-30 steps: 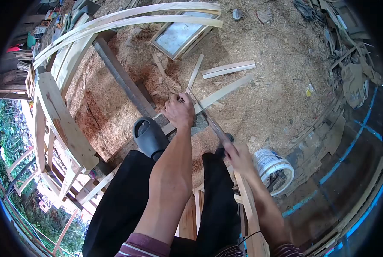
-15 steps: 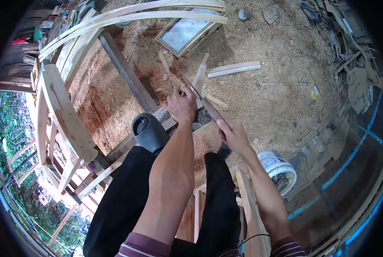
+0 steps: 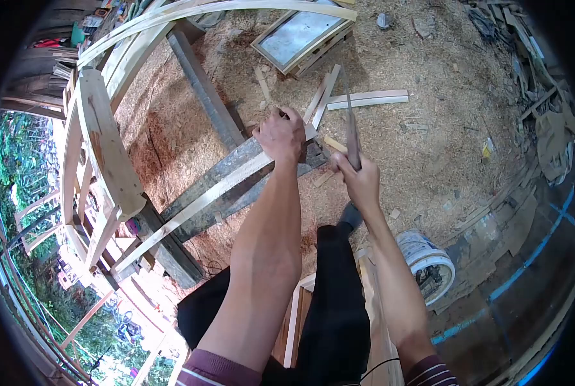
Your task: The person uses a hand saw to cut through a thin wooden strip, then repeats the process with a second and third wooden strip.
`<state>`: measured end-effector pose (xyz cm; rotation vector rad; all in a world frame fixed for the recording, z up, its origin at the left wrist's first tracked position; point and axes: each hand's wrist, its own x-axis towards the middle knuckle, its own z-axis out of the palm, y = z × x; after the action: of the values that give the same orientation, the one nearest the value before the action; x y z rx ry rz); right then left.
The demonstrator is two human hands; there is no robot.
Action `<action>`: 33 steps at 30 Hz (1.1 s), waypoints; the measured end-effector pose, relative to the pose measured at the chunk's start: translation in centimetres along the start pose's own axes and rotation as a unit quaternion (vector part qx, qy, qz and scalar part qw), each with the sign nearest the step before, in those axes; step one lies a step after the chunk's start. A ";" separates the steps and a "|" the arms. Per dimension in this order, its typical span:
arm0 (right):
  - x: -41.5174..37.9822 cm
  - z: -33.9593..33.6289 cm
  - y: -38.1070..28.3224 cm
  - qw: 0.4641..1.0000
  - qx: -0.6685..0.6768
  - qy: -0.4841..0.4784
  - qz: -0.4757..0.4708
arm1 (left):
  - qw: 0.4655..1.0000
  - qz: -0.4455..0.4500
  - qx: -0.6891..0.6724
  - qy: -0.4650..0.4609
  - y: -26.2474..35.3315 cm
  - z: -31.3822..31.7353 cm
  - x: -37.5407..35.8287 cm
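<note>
My left hand (image 3: 281,134) is closed on the end of a long, pale wooden strip (image 3: 200,204), which lies across a grey plank (image 3: 185,222). In my right hand (image 3: 362,180) is a long, narrow tool (image 3: 352,132) with a thin blade, perhaps a machete, its tip pointing away from me. The blade stands apart from the strip, to its right. Two short pale strips (image 3: 323,96) lie on the floor beyond my left hand, and a thicker pale piece (image 3: 372,98) is behind the blade.
A framed panel (image 3: 294,38) lies at the top. Curved timbers (image 3: 104,141) rise on the left, near a dark beam (image 3: 200,93). A white bucket (image 3: 429,264) with dark contents stands right of my legs. Shavings cover the floor (image 3: 429,154).
The blade has swung away from my left hand and now points upward. My left leg has moved back, exposing the plank and the long strip. The view has shifted slightly.
</note>
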<state>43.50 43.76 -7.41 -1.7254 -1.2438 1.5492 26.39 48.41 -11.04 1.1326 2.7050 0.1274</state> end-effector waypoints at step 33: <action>-20.5 0.0 -10.3 0.995 0.032 -0.096 0.021 | 0.907 -0.141 -0.359 -0.171 -41.4 -16.8 -20.5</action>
<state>41.93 30.62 11.33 -1.6024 -1.2421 1.7940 7.89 4.75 2.02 0.4803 2.1613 0.7295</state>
